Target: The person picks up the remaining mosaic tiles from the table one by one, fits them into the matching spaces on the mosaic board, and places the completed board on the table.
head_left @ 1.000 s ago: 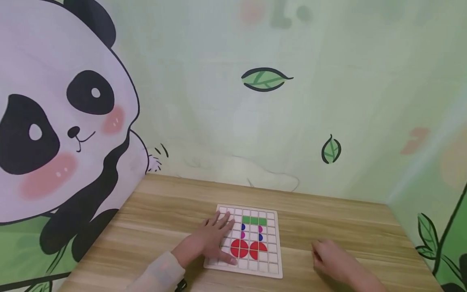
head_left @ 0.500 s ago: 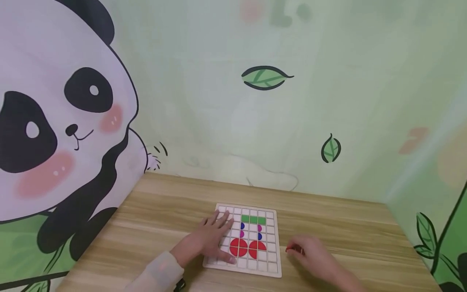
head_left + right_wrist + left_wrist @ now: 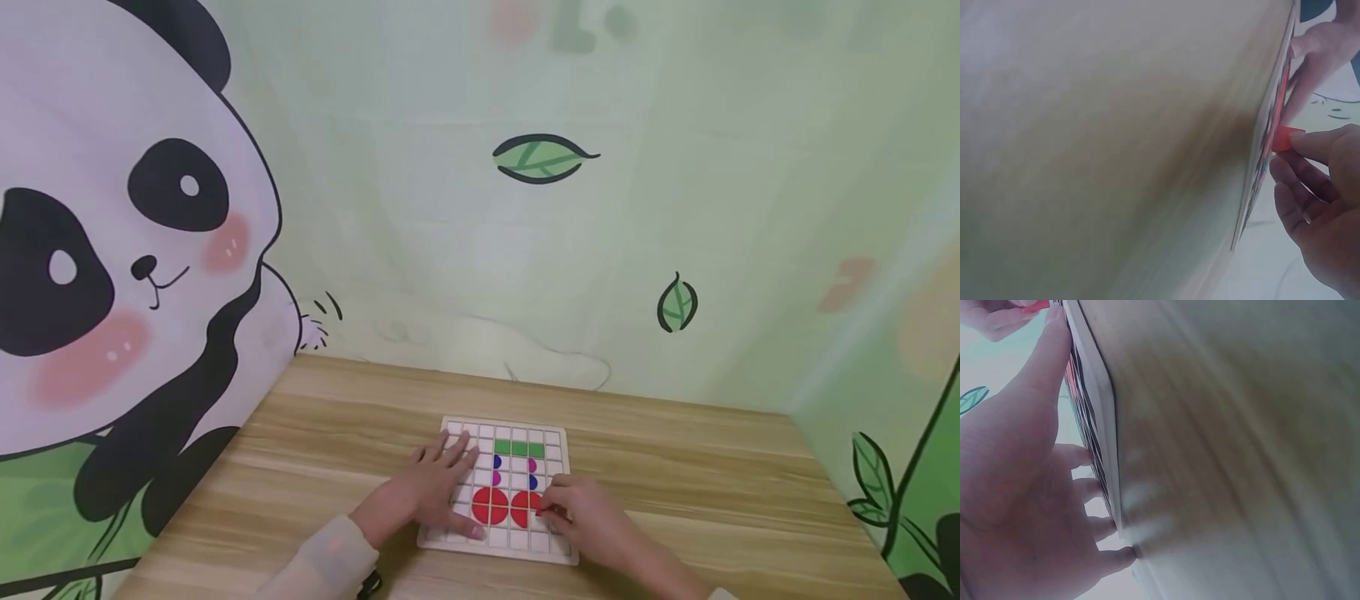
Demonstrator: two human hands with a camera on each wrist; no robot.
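Observation:
A white gridded board [image 3: 517,542] lies on the table. My left hand [image 3: 435,492] rests spread over its left side, fingers straight and thumb near the lower edge. Between thumb and fingertips my right hand [image 3: 588,512] pinches a small red tile [image 3: 1285,139], right at the board in the right wrist view. In the head view that hand covers the lower right of a partly filled red circle [image 3: 521,508]. Left of it sits a full red circle [image 3: 490,506] of several tiles. Above are blue half-circles [image 3: 533,482], pink half-circles [image 3: 497,478] and a row of green squares [image 3: 519,448].
The wooden table [image 3: 360,408] extends around the board on all sides. A pale green wall covering [image 3: 420,208] with printed leaves stands behind it, and a large printed panda [image 3: 180,275] fills the left side. Something black [image 3: 370,585] shows at the left wrist.
My right hand has moved left from the bare table onto the board's right side, and the red tile has come into sight in its fingers. The left hand has stayed in place.

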